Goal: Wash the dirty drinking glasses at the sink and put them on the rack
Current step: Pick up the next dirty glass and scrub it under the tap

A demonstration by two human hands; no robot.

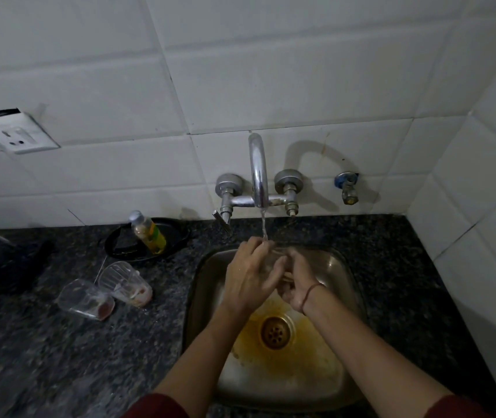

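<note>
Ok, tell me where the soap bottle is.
In the head view, the soap bottle lies tilted on a black tray on the counter, left of the tap and behind the two dirty glasses.

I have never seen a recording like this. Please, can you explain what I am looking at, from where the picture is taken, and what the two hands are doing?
There is no machine here. A person wears one camera on the head, so you look down at their own arms. The left hand and right hand together hold a clear glass under running water from the tap, above the steel sink. On the dark counter, left of the sink, two dirty glasses wait. Behind them a small bottle lies on a black plate. No rack is visible.
</note>
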